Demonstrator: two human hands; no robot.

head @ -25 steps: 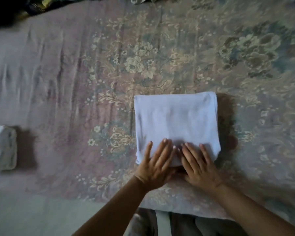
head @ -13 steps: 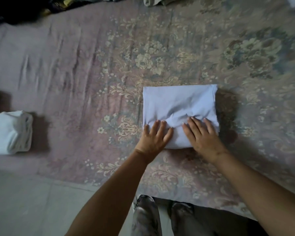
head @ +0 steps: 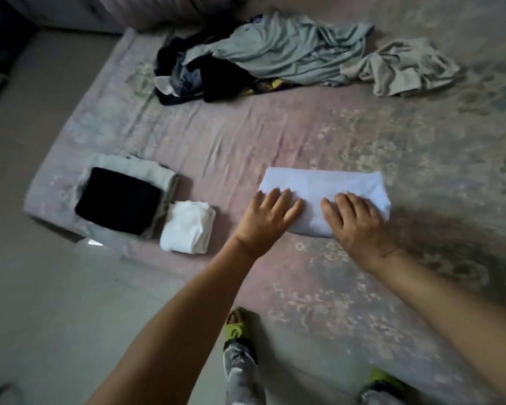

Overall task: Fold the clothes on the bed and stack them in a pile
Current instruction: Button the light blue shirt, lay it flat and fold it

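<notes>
- pressing down flat, the left hand [head: 268, 216] has its fingers straight and slightly spread, resting on the near-left edge of the folded white garment [head: 324, 200]
- right hand [head: 355, 220] does the same on the near-right part of it, fingers straight and laid flat, nothing pinched or gripped by either hand
- that white garment is folded into a long narrow rectangle lying across the bed [head: 275, 135] near its front edge, about the middle of the view
- over at 9 o'clock from it sits a folded black piece [head: 119, 200] on top of a folded beige piece [head: 151, 168], close to the bed's left corner
- just beside that stack, on its 4 o'clock side and touching it, is a small folded white bundle [head: 187, 228]
- up at 12 o'clock, well apart from the hands, there's an unfolded heap: a grey-green garment [head: 289, 51] draped over dark clothes [head: 205, 74], with a crumpled beige garment [head: 406, 68] at its 3 o'clock side
- nothing sits between the hands and the folded stack, just bare sheet
- bed has a faded pink floral sheet, wrinkled in the middle
- pale floor [head: 56, 302] at 7 o'clock, and the person's feet in yellow-green sandals [head: 237, 325] show at 6 o'clock
- room is dim and the picture's a bit soft
</notes>
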